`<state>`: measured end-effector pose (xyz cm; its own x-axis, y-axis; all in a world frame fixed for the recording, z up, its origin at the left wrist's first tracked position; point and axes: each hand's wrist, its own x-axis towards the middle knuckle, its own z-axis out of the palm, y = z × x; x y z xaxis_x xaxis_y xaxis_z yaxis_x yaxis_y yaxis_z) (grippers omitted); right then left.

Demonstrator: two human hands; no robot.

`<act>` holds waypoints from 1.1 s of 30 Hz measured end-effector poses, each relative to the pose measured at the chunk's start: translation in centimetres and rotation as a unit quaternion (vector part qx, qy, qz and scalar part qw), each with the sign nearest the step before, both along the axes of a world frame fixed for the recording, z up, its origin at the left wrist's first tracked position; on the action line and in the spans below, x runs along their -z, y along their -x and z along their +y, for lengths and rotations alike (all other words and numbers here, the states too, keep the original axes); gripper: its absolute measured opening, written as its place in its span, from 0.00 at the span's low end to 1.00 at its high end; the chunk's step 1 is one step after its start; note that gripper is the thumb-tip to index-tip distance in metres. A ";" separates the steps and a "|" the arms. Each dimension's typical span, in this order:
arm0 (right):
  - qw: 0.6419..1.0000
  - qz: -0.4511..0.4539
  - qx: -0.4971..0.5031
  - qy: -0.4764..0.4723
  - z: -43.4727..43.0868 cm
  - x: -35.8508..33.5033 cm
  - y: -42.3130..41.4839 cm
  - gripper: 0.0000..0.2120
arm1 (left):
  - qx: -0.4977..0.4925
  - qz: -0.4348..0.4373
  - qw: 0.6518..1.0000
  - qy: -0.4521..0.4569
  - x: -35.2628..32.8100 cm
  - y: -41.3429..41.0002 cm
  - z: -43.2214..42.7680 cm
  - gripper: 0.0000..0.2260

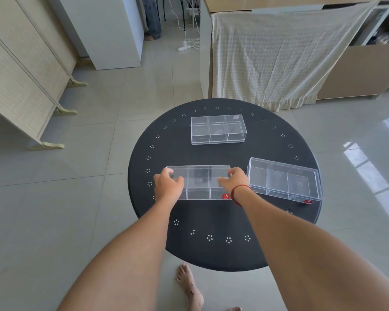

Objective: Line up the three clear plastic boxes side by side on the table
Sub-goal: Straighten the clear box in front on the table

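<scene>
Head view: left hand and right hand clamp the ends of the near clear box on the round black table. Another box lies beyond; the third sits skewed, just right. Slick plastic could slip, or knock that neighbour.

A broad bare band of tabletop is left open from 5 to 7 o'clock. The centre is kept free between the far box at 12 o'clock, the right box at 3 o'clock and the near box at 9 o'clock. Passage at 9 o'clock is blocked by both hands, which are clasped on that box.
</scene>
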<state>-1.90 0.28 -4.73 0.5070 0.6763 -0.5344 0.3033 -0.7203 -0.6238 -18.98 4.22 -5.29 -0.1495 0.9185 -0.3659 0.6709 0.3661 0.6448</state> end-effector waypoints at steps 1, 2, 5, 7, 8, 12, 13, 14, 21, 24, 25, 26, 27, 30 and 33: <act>1.000 -0.006 -0.008 -0.001 -0.2 0.2 0.1 0.22 | 0.016 0.004 1.000 0.000 0.2 0.1 -0.3 0.16; 1.000 -0.015 -0.015 0.006 -0.2 0.2 0.2 0.22 | 0.031 0.007 0.999 0.001 0.3 0.1 -0.4 0.17; 0.999 -0.035 -0.021 0.010 0.2 0.4 0.2 0.18 | 0.065 0.013 0.998 0.010 0.2 0.4 -0.5 0.25; 0.998 -0.045 -0.039 0.023 0.3 0.6 0.2 0.18 | 0.083 0.018 0.996 0.020 0.0 0.5 -0.6 0.31; 0.997 -0.046 -0.052 0.031 0.2 0.6 0.3 0.19 | 0.089 0.024 0.995 0.025 0.0 0.5 -0.7 0.33; 0.992 -0.055 -0.099 0.052 -0.3 1.7 0.6 0.25 | 0.103 0.067 0.992 0.036 0.7 0.2 -1.1 0.34; 0.991 -0.062 -0.103 0.050 -0.4 1.9 0.6 0.25 | 0.103 0.073 0.991 0.038 0.8 0.1 -1.2 0.34; 0.991 -0.067 -0.107 0.048 -0.5 2.0 0.6 0.25 | 0.104 0.076 0.991 0.041 0.9 0.1 -1.2 0.34; 0.981 -0.063 -0.156 0.093 -0.7 1.1 1.0 0.32 | 0.138 0.148 0.977 0.071 0.1 -0.8 -1.3 0.32; 0.980 -0.085 -0.164 0.071 -0.4 -0.3 0.9 0.28 | 0.173 0.196 0.964 0.055 -1.4 -1.7 -1.2 0.30; 0.980 -0.089 -0.167 0.062 -0.2 -0.8 0.6 0.27 | 0.182 0.202 0.961 0.043 -2.0 -1.9 -1.0 0.30; 0.980 -0.091 -0.170 0.053 0.1 -1.4 0.2 0.26 | 0.189 0.204 0.960 0.032 -2.6 -2.2 -0.7 0.30; 0.980 -0.092 -0.173 0.045 0.4 -2.0 -0.1 0.25 | 0.194 0.203 0.959 0.025 -3.2 -2.4 -0.4 0.29; 0.978 -0.093 -0.185 0.031 1.3 -3.5 -1.1 0.25 | 0.200 0.199 0.959 0.014 -4.9 -3.0 0.8 0.28; 0.976 -0.099 -0.190 0.026 2.9 -4.4 -2.3 0.25 | 0.210 0.201 0.957 0.003 -6.3 -4.2 2.5 0.27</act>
<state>0.41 3.17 -0.29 0.3225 0.8099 -0.4900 0.6660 -0.5620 -0.4905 -14.78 6.76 1.03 0.1017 0.9266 -0.3620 0.9532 0.0134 0.3021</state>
